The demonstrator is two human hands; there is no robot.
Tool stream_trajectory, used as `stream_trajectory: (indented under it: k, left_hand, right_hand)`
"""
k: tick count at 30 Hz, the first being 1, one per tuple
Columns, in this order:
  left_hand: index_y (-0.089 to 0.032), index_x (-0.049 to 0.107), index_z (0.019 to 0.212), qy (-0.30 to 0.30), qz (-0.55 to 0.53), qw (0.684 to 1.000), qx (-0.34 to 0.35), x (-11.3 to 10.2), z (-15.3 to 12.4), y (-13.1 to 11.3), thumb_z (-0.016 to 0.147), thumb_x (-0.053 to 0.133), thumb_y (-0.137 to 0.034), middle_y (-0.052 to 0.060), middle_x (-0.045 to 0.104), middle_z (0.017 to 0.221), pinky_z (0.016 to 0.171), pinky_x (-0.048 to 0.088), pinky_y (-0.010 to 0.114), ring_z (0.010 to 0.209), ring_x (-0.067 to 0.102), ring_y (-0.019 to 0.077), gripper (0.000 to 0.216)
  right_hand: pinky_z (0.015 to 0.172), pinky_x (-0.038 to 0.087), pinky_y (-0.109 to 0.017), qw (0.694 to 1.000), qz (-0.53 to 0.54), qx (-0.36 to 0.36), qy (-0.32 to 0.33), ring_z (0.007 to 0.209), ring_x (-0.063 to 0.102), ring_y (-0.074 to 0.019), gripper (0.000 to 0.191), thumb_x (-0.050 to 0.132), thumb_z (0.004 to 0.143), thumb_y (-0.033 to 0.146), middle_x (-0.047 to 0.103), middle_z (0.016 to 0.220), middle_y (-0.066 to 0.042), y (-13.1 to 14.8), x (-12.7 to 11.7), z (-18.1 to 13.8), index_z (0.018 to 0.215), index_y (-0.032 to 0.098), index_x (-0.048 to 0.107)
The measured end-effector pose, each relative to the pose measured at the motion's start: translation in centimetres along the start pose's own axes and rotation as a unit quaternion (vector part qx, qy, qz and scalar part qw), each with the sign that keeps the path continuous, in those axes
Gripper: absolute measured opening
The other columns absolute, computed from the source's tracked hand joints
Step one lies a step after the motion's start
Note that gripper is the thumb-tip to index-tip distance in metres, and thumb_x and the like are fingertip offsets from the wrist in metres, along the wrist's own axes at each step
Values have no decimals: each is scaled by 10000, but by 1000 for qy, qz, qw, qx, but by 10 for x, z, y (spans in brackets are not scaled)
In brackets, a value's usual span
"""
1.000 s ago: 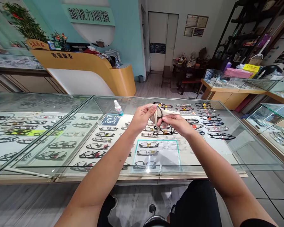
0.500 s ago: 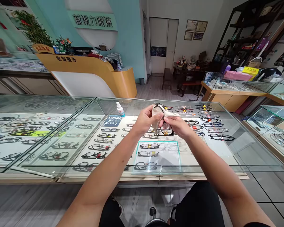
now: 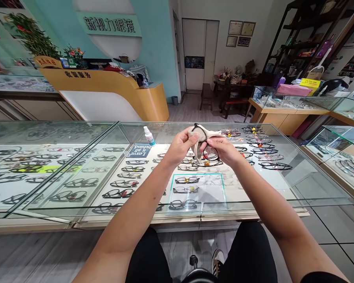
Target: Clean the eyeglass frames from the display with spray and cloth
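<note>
My left hand is closed on a pale cloth, pressing it with the thumb against one lens of a pair of dark-rimmed eyeglasses. Fingers of my right hand pinch the same eyeglasses near the middle of the frame. The other lens hangs lower, uncovered by the cloth. Both hands are raised over the glass display case. Part of the cloth droops below the left thumb, and the fingers behind the lens are partly hidden.
A small white spray bottle with a blue band stands on the case, left of my hands. Under the glass lie rows of eyeglasses and a blue printed card. Beyond is a yellow-and-white counter; another display case stands right.
The eyeglasses and cloth have turned slightly in my hands, showing more of the cloth-backed lens rim. My left thumb has shifted over that lens. The camera view has moved a little.
</note>
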State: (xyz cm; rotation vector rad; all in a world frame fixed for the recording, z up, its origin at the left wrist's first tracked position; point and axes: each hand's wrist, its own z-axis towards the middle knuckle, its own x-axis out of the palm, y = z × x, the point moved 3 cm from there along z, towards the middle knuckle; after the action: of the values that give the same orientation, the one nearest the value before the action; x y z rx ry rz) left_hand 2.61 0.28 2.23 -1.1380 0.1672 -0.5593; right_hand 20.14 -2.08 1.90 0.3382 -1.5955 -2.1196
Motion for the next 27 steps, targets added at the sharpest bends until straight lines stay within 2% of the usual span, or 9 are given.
stream_trajectory:
  k: [4, 9, 12, 15, 19, 21, 24, 27]
  left_hand:
    - [-192, 673, 971, 28, -9, 1000, 0, 8, -2, -3, 839, 970, -547, -16, 695, 701, 594, 527, 227, 605, 638, 120, 482]
    - [-199, 609, 807, -48, 13, 998, 23, 12, -2, -2, 765, 989, -644, -33, 638, 576, 500, 435, 218, 484, 579, 105, 587]
    - [-213, 571, 749, -77, 18, 996, 39, 14, -3, 1, 872, 876, -709, -36, 583, 487, 441, 354, 229, 400, 501, 100, 595]
    - [-198, 623, 727, -100, 27, 993, 52, 11, -2, 3, 914, 794, -769, -17, 587, 502, 461, 371, 243, 431, 502, 102, 624]
    - [-176, 730, 797, -130, 11, 990, 58, -2, 5, 5, 813, 846, -826, 4, 664, 640, 547, 455, 252, 556, 574, 117, 661]
    - [-175, 768, 869, -127, 11, 991, 49, -6, 8, 6, 802, 843, -842, 11, 687, 675, 566, 476, 264, 589, 599, 136, 675]
    - [-168, 788, 893, -104, 49, 993, 27, -4, 6, 5, 814, 814, -861, 30, 709, 706, 589, 478, 269, 635, 628, 155, 698]
    - [-172, 781, 867, -53, 81, 995, -1, 6, 0, 5, 826, 799, -865, 34, 709, 727, 656, 493, 276, 708, 660, 176, 694]
  right_hand:
    - [883, 494, -341, 1000, 4, -12, 4, 840, 617, -202, 480, 829, 908, 667, 771, 850, -63, -2, -4, 0, 816, 198, 872]
    - [835, 477, -336, 999, -39, 3, 37, 820, 610, -189, 469, 807, 945, 659, 781, 918, -58, -14, -6, 0, 920, 198, 893]
    - [848, 474, -331, 997, -67, 5, 39, 854, 623, -193, 481, 783, 965, 671, 771, 919, -51, -21, -5, 0, 952, 203, 897]
    - [836, 478, -334, 997, -71, -1, 27, 840, 609, -192, 483, 771, 975, 674, 764, 913, -49, -22, -5, 0, 955, 208, 897]
    - [831, 504, -350, 998, -45, -41, -13, 803, 583, -195, 495, 790, 935, 714, 704, 857, -43, -11, -10, 1, 912, 232, 897]
    - [901, 530, -358, 994, -31, -82, -60, 898, 619, -212, 462, 819, 908, 713, 693, 920, -49, -1, -17, 0, 895, 258, 900]
    - [1096, 523, -384, 980, -25, -141, -138, 1192, 647, -255, 410, 834, 904, 688, 703, 1164, -66, 9, -26, 0, 909, 283, 904]
    - [1211, 489, -441, 976, -37, -143, -163, 1396, 601, -301, 430, 805, 922, 697, 693, 1352, -82, 8, -29, 1, 945, 278, 903]
